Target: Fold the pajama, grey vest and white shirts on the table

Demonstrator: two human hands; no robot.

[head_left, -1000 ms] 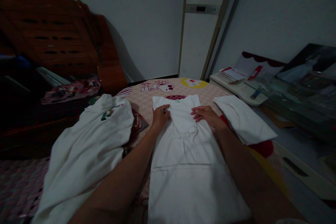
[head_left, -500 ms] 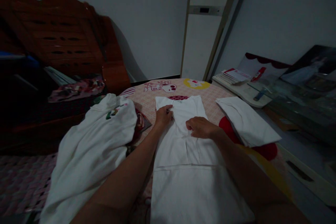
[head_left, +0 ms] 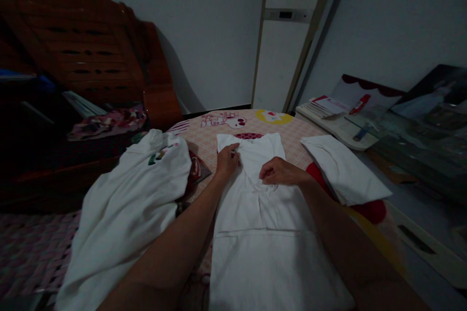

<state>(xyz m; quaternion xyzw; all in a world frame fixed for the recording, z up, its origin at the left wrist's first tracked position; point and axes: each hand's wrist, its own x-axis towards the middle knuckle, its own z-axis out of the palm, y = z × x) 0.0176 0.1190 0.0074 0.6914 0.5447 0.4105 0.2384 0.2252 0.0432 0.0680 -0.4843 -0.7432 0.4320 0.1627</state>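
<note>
A white shirt (head_left: 262,257) lies lengthwise on the table in front of me, its sides folded in and its neck end pointing away. My left hand (head_left: 228,159) rests near the collar on the left, fingers bent and closed on the cloth. On the right side of the same shirt, my right hand (head_left: 279,172) has its fingers curled into the fabric, which wrinkles below the knuckles. A folded white garment (head_left: 345,170) lies to the right of the shirt. To the left is a loosely heaped white garment (head_left: 134,199) with a small coloured print.
The round table has a pink patterned tablecloth (head_left: 204,138). Behind on the left stands a carved wooden chair (head_left: 83,43) with cloth on its seat. A glass-topped stand (head_left: 412,141) with papers and a framed picture is at the right. A tall white cabinet-like unit (head_left: 279,58) stands at the back.
My right hand has shifted slightly away from me, and its fingers have curled more, bunching the shirt beneath them. The left hand has stayed almost in place.
</note>
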